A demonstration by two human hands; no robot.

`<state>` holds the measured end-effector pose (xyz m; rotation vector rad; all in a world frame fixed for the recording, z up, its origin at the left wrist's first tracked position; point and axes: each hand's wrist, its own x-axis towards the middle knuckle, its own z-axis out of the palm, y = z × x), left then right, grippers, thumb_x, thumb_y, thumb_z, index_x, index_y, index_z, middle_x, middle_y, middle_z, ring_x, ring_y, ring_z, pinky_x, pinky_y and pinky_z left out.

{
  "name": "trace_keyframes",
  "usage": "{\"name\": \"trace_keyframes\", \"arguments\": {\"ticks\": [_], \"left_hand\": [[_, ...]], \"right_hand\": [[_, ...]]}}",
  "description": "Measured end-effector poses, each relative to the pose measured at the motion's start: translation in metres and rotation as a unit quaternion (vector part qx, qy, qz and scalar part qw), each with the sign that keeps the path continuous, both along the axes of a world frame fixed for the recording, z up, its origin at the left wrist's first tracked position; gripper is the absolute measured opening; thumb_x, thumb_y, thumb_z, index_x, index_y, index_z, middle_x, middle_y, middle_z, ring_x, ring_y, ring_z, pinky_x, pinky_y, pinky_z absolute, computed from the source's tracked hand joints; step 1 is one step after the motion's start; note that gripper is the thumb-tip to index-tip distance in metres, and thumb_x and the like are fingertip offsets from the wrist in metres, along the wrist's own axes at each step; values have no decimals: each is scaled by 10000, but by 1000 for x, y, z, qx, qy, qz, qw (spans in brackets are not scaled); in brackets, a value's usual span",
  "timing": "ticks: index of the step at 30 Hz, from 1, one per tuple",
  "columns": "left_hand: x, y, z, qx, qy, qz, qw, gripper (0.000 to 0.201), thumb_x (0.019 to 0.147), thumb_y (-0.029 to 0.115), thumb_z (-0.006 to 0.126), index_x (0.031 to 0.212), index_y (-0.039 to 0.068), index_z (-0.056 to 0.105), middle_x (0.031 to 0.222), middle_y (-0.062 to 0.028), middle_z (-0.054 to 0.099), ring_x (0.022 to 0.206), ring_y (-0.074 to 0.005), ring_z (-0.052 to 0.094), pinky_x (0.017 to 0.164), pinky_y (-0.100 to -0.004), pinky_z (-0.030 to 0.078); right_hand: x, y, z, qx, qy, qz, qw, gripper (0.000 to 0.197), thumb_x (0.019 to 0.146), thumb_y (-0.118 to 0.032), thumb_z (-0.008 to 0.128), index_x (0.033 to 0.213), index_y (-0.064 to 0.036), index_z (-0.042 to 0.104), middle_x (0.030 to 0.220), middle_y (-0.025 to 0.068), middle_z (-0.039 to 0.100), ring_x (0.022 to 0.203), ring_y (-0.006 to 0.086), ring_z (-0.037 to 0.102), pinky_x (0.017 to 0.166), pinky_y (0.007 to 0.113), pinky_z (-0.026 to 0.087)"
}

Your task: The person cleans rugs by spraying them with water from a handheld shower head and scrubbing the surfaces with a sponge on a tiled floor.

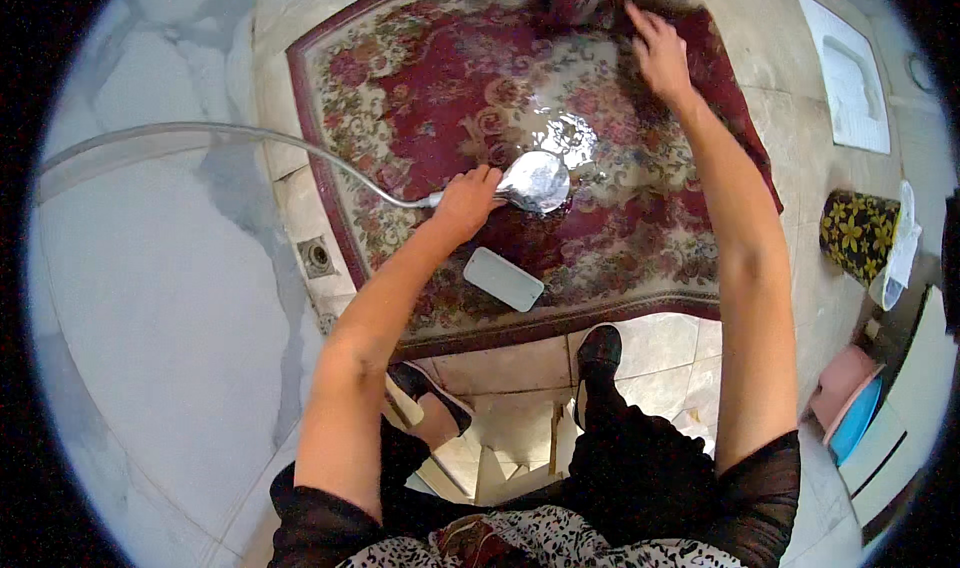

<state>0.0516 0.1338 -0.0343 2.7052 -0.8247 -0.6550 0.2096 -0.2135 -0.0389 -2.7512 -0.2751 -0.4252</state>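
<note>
Left hand (pixel 468 206) clasps one silver shower head (pixel 537 181) at the middle of one red floral rug (pixel 420 93), its arm angled inward. On a long, outstretched arm, the right hand (pixel 662 56) is at the rug's far right, fingers extended; whether it grips there, I can't tell. One white block (pixel 503 279) lies on the rug's near half.

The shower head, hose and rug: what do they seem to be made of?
Shower head: metal or chromed plastic, by its glossy silver shine.
Hose: perhaps flexible metal or plastic, by its smooth grey curve.
Rug: probably woven textile, mostly matt, by its floral pattern.
</note>
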Motion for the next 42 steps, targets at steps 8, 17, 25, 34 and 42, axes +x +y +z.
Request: {"name": "trace_keyframes", "arguments": {"ticks": [8,17,25,34,42], "left_hand": [[43,-20,-18,-47,-94,17,994,219,757,114,599,891,38,443,877,-144,514,868,-342,542,725,-429,441],[129,-20,-25,-108,-178,275,939,341,757,245,681,886,-8,494,884,-200,572,850,-382,557,719,-454,433],[119,21,-12,10,-135,283,950,367,762,305,678,866,4,494,837,-190,589,777,-382,566,694,-464,425],[90,33,-52,18,-362,375,853,362,704,357,696,764,69,484,762,-87,512,757,-292,532,628,-407,388],[99,28,-42,-9,-330,388,860,331,684,253,725,802,60,483,791,-96,505,771,-303,522,652,-402,397]], "right_hand": [[13,-26,22,56,-136,-288,946,405,803,-100,507,1201,-35,463,1075,205,514,986,381,490,851,464,386],[-297,206,24,-17,272,422,865,708,747,-423,576,1377,-244,308,1461,168,161,1332,406,145,977,637,224],[-136,127,-21,-283,137,85,946,653,734,-125,571,1349,-121,353,1435,214,191,1017,407,432,809,514,388],[-90,157,-57,-132,33,91,986,609,769,-164,587,1301,17,351,1313,357,291,1010,392,469,872,515,387],[94,74,-47,-223,-98,-173,954,486,810,-222,547,1280,-218,422,1133,302,437,870,406,482,677,499,431]]}}
